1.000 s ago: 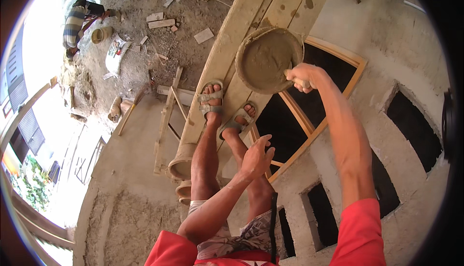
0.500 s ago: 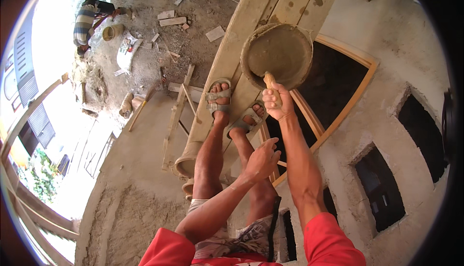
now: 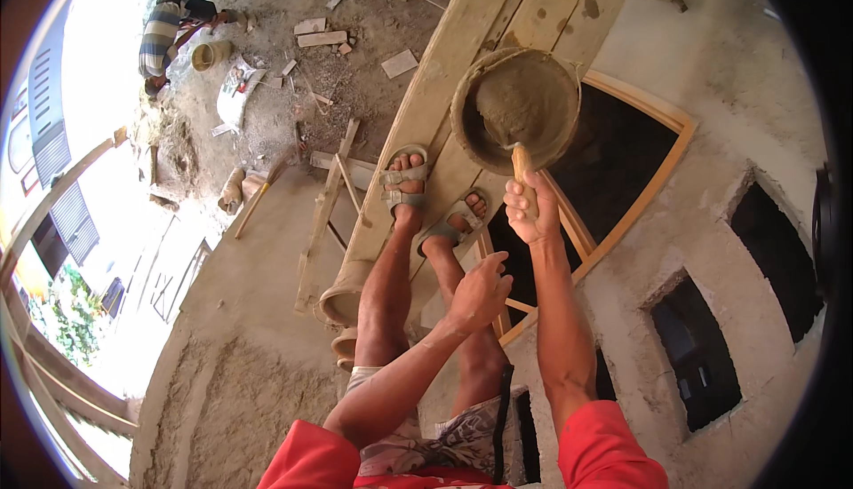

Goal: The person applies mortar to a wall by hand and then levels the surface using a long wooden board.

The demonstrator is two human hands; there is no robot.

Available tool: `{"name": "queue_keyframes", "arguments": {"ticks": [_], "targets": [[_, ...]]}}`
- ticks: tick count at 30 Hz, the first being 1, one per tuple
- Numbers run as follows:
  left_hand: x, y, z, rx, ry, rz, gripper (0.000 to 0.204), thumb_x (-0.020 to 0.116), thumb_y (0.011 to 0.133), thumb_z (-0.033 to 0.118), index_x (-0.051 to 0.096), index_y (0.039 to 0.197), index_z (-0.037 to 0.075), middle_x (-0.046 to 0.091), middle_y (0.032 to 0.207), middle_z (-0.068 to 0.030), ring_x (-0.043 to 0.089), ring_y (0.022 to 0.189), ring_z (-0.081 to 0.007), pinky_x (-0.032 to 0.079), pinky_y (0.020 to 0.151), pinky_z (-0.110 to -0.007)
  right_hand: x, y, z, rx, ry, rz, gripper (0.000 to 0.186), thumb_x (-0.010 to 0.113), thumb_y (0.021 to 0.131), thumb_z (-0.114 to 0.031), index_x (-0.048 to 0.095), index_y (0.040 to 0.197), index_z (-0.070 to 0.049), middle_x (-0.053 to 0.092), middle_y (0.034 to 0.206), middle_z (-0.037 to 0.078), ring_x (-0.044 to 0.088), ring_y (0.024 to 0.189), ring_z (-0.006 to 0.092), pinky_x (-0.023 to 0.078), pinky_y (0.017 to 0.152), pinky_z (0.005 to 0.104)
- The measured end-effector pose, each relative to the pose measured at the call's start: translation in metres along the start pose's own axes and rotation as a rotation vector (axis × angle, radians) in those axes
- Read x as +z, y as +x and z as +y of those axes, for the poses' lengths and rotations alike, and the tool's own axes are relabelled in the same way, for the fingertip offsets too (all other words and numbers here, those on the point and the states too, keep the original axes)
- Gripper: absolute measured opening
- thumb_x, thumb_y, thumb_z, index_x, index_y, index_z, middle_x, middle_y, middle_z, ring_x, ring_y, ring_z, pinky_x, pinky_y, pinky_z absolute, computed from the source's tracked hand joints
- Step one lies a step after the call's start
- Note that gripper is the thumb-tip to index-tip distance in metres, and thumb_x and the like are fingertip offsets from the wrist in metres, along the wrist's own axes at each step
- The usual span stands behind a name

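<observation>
My right hand point(image 3: 533, 207) grips the wooden handle of a trowel point(image 3: 521, 162), whose blade reaches into a round, mortar-crusted bucket point(image 3: 458, 120). A heap of wet grey mortar point(image 3: 514, 103) lies over the blade and hides most of it. The bucket stands on the plank platform, just beyond my feet. In front of my thighs my left hand point(image 3: 481, 294) hangs loosely with its index finger stretched out. Nothing shows in it, and it touches neither the bucket nor the trowel.
My sandalled feet stand on the planks point(image 3: 418, 107) of a raised scaffold. Right of the bucket is a wooden window frame point(image 3: 657, 187), with square openings point(image 3: 697, 351) in the wall below. Down on the ground, a person point(image 3: 162, 40) bends near a bucket point(image 3: 211, 55) and scattered boards.
The trowel's handle has shifted slightly right and toward me with my right hand. Mortar now rises in a mound in the bucket. My left hand has hardly moved.
</observation>
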State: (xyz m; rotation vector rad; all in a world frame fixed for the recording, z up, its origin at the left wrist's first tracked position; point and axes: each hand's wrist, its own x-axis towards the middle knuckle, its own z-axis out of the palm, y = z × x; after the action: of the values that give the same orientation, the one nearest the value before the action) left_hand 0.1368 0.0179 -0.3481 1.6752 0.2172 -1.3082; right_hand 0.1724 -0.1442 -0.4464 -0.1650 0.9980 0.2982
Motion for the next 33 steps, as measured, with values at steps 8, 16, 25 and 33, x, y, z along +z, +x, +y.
{"name": "queue_keyframes", "arguments": {"ticks": [8,16,25,33], "targets": [[0.004,-0.002,0.004,0.022,-0.053,-0.008,0.043,0.058,0.085,0.016,0.048,0.124,0.002,0.062,0.105,-0.0209,0.060,0.099,-0.0384,0.048,0.083,-0.043,0.045,-0.041,-0.050,-0.547,-1.777,0.398,0.055,0.059,0.074,-0.009,0.049,0.128,-0.004,0.062,0.075,0.018,0.061,0.056,0.0300,0.051,0.051,0.0378],[0.013,0.004,0.000,0.024,-0.044,-0.026,0.042,0.057,0.087,0.014,0.049,0.126,0.001,0.062,0.106,-0.0190,0.062,0.094,-0.0308,0.049,0.077,-0.039,0.050,0.021,-0.043,-0.289,-2.257,0.353,0.042,0.052,0.079,-0.006,0.049,0.120,-0.002,0.066,0.078,0.022,0.066,0.075,0.0384,0.052,0.063,0.0479],[0.017,0.001,0.006,0.053,0.067,-0.098,0.042,0.055,0.088,0.014,0.047,0.126,-0.002,0.061,0.107,-0.0216,0.062,0.094,-0.0304,0.049,0.081,-0.038,0.042,0.003,-0.042,-0.254,-2.318,0.330,0.030,0.059,0.075,-0.006,0.060,0.103,0.004,0.067,0.075,0.021,0.068,0.075,0.0313,0.056,0.063,0.0384],[0.012,0.002,-0.003,0.076,0.093,-0.088,0.042,0.055,0.088,0.016,0.048,0.126,-0.002,0.062,0.106,-0.0218,0.063,0.093,-0.0311,0.048,0.082,-0.039,0.049,0.010,-0.029,-0.313,-2.401,0.284,0.013,0.059,0.077,-0.008,0.065,0.083,0.001,0.067,0.078,0.018,0.068,0.079,0.0317,0.055,0.064,0.0396]]}}
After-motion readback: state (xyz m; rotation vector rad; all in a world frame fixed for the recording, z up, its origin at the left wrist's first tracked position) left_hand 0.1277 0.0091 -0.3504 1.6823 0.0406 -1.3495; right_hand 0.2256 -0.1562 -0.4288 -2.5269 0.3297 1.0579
